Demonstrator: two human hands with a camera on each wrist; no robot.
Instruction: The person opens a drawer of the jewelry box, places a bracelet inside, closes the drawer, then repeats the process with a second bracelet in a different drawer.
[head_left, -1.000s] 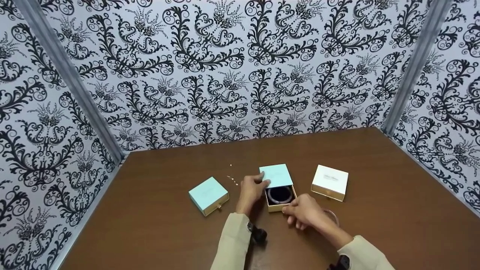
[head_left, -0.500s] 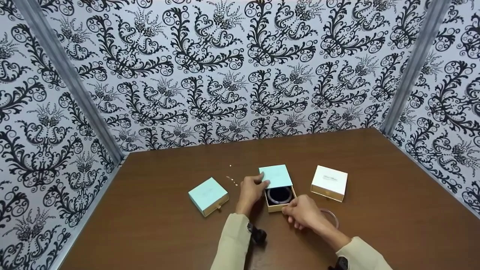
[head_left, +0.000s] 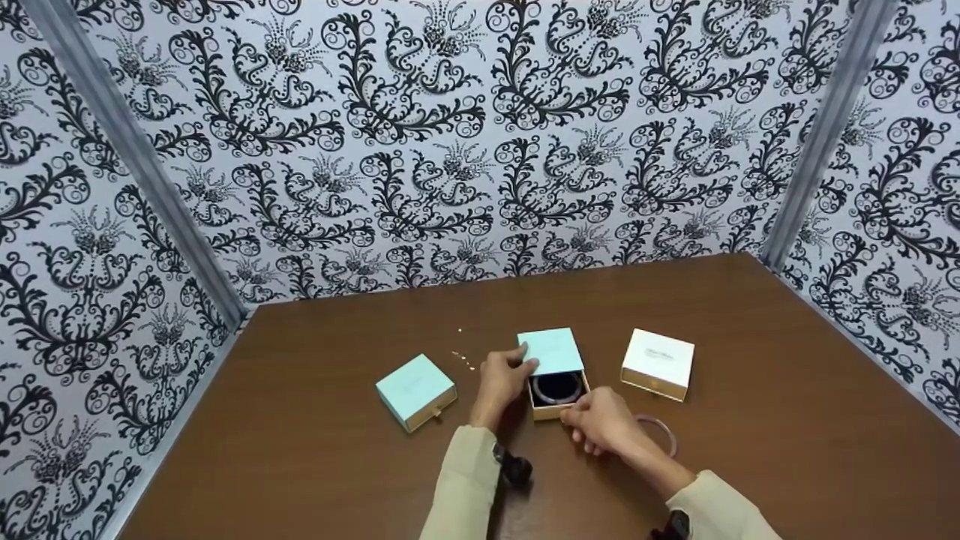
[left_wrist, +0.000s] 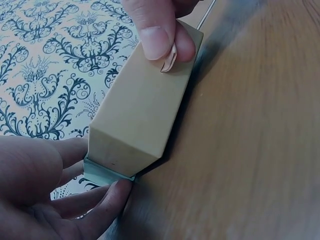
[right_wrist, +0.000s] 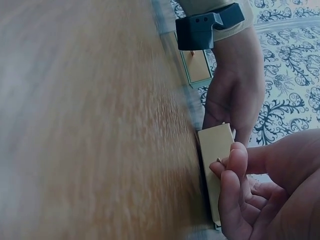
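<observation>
A turquoise jewellery box lies on the table with its gold drawer pulled partway out. Inside the drawer, a bangle sits on dark padding. My left hand grips the box's turquoise sleeve at its left side; in the left wrist view its fingers and thumb are at the sleeve's edge. With thumb and finger, my right hand pinches the small ribbon pull tab on the drawer front. A second, pinkish bangle lies on the table beside the right wrist, partly hidden by it.
On the left is another turquoise box, closed, with its tab facing front. A white and gold box stands on the right. Small pale bits lie behind the left hand. Patterned panels enclose the brown table.
The right hand and the drawer front have shifted very slightly toward the sleeve. The left hand keeps its hold on the sleeve, and the other boxes stay where they were.
</observation>
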